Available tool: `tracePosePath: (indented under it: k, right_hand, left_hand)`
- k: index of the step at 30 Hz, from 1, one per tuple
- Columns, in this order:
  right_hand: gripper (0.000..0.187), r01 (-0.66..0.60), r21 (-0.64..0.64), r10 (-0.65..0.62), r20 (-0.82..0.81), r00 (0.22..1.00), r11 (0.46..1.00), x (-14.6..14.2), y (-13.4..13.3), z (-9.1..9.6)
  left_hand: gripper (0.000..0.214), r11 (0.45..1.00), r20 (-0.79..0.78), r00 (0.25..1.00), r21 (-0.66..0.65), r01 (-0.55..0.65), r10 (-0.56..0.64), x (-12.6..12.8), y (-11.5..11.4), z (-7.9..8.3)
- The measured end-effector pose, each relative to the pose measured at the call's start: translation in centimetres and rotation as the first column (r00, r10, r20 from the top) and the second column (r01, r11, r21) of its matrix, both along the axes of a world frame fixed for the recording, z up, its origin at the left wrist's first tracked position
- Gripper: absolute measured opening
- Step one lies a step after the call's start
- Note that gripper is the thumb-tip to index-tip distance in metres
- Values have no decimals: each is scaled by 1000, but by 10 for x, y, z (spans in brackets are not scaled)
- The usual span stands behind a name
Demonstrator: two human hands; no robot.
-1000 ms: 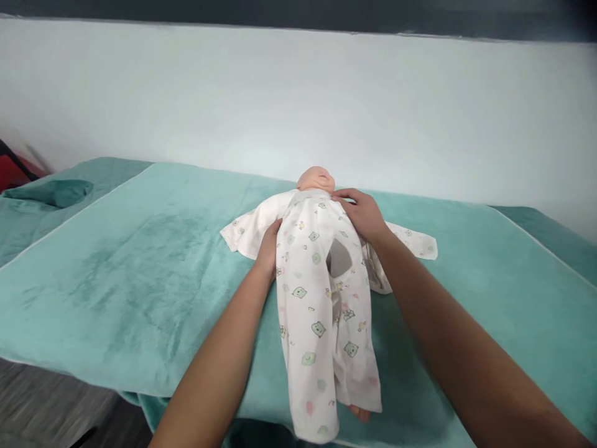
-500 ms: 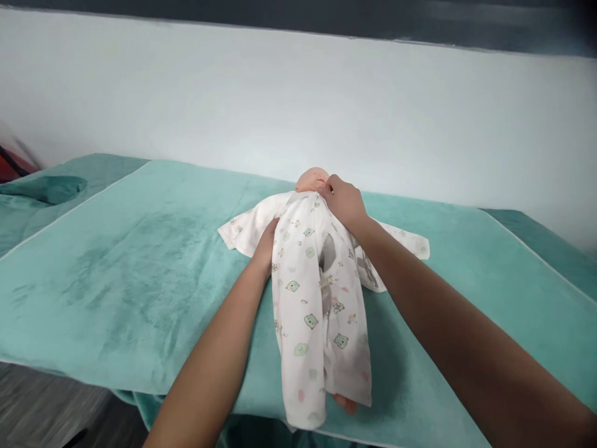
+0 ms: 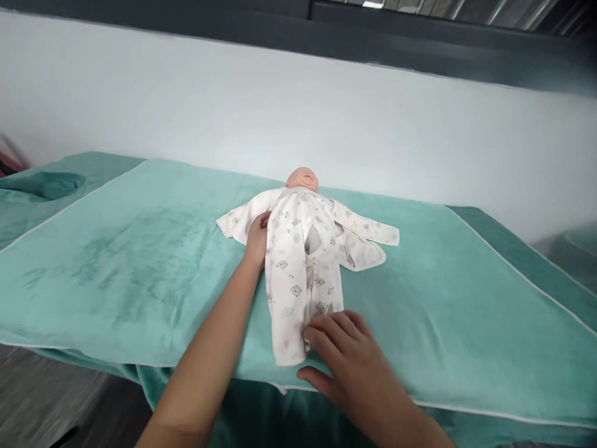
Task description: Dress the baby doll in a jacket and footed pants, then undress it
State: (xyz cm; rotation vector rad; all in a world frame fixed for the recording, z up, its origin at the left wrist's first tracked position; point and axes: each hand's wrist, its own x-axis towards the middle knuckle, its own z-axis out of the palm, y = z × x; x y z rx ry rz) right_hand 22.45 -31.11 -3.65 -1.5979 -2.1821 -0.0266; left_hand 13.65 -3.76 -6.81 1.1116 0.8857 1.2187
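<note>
A baby doll (image 3: 302,178) lies on its back, head toward the wall. White printed baby trousers (image 3: 291,267) cover its front from the chest down, with a gap at the crotch showing grey. Beneath lies a matching white baby top (image 3: 366,230), its sleeves spread to both sides. My left hand (image 3: 257,239) is closed at the left side of the trousers, its fingers partly hidden along the cloth. Over the lower right trouser leg hovers my right hand (image 3: 342,351), fingers loosely bent and thumb apart. It hides that leg's end, and I cannot tell whether it touches the cloth.
A green cloth (image 3: 140,267) with pale edging covers the table and hangs over the front edge. Behind stands a white wall (image 3: 280,112) with a dark ledge (image 3: 233,28) above. Folded green fabric (image 3: 46,185) lies at the far left.
My right hand has left the doll's neck area and come down to the right trouser leg. My left hand stays at the trousers' side. The view has shifted slightly.
</note>
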Motion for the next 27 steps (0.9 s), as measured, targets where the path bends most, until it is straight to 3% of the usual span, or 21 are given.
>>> tracePosePath:
  k: [3, 5, 8, 12, 16, 21, 27]
  right_hand:
    - [22, 120, 102, -124, 27, 992, 988, -11, -7, -19]
    - [16, 186, 148, -182, -38, 983, 971, -18, -9, -29]
    - [17, 237, 194, -194, -215, 957, 952, -33, -13, -34]
    - [18, 255, 222, -159, -375, 913, 941, -54, -22, -28]
    - [12, 257, 208, -165, -377, 911, 944, -51, -28, -29]
    - [32, 438, 101, -340, -487, 805, 893, -19, -37, -52]
    - [16, 448, -54, -408, -521, 750, 892, -3, -37, -62]
  left_hand:
    - [26, 996, -65, 994, 44, -83, 86, -14, -31, -7]
    - [24, 990, -140, 982, 83, -113, 124, -27, -57, -14]
    - [24, 992, -226, 971, 122, -46, 72, -47, -96, -25]
    - [21, 993, -186, 982, 107, 43, -23, -60, -130, -28]
    - [19, 997, -133, 991, 71, 20, -10, -60, -134, -26]
    - [14, 995, -162, 987, 95, 21, -5, -60, -131, -24]
    - [13, 994, -154, 988, 107, 8, 9, -59, -133, -25]
